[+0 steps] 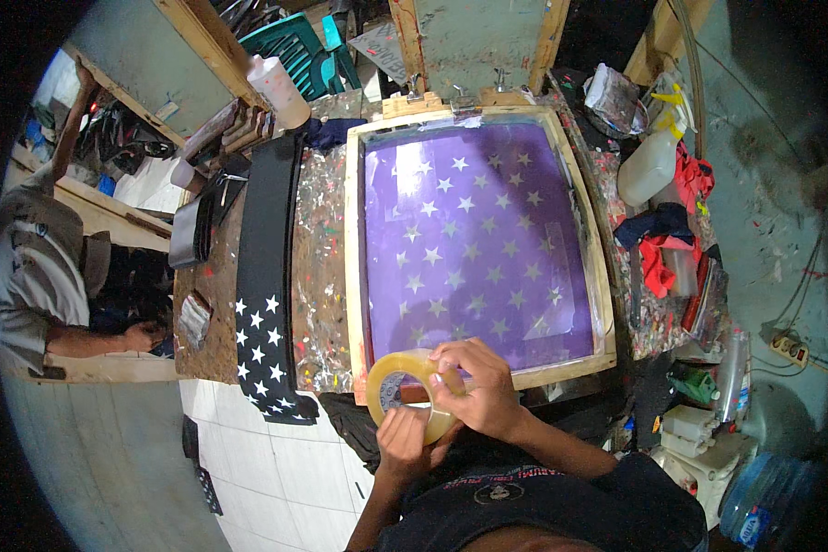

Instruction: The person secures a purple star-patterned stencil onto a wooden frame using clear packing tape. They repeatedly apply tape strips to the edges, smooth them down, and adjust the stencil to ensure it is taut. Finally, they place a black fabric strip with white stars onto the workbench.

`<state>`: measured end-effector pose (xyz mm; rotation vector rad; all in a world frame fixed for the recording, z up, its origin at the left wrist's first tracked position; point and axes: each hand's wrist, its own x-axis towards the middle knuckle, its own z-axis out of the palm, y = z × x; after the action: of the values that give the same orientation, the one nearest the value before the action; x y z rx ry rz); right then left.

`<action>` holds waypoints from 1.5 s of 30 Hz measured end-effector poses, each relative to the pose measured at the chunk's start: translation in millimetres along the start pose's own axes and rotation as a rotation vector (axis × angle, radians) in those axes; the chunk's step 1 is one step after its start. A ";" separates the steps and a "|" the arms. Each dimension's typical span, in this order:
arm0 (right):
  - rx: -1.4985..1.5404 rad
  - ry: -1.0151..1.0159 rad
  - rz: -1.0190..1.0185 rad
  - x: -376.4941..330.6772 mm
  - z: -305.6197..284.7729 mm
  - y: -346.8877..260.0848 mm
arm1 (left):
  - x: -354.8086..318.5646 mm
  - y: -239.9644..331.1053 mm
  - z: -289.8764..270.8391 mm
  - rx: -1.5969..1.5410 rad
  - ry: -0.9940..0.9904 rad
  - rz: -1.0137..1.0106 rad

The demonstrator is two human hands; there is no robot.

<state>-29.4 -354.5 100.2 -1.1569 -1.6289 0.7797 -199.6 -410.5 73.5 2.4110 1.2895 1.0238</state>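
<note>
Both of my hands hold a wide roll of clear yellowish packing tape (377,391) near my body. My left hand (403,443) grips its lower side, fingertips curled into the ring. On the upper right, my right hand (480,385) closes on the roll, with thumb and fingers pinched at its edge. Whether a loose tape end is between them I cannot make out. Just beyond the roll lies a wooden-framed printing screen (474,253), its purple mesh patterned with pale stars. Clear strips sit on the mesh. The screen's near edge is partly hidden by the roll and my right hand.
Metal clamps (463,99) line the screen's far edge. Left of it, black cloth with white stars (265,267) drapes over the paint-stained table (320,267). A spray bottle (649,166) and rags (658,262) crowd the right side. Another person (51,267) is at the far left.
</note>
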 end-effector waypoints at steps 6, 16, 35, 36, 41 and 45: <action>-0.021 0.048 0.037 -6.2 -5.3 11.1 | 5.1 -1.1 7.2 -0.066 -0.071 0.024; 0.072 -0.138 0.099 -15.2 -26.1 15.0 | 2.5 -1.9 8.1 -0.097 -0.109 -0.063; 0.291 -0.465 0.130 -6.6 -77.7 7.9 | 59.9 -20.8 -47.2 -0.269 -0.475 0.074; 0.291 -0.426 0.135 -8.0 -76.3 8.2 | 65.1 -19.7 -48.9 -0.275 -0.492 0.072; 0.414 -0.227 0.472 -24.6 -80.7 6.8 | 86.8 -19.0 -66.3 -0.510 -0.705 -0.197; 0.324 -0.158 0.684 -47.1 -137.9 19.0 | 110.8 -59.2 -96.5 -0.317 -0.911 -0.178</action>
<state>110.9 -395.8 114.4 -1.4469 -1.1498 1.5395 -261.1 -299.1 167.9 2.0376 0.8820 0.0143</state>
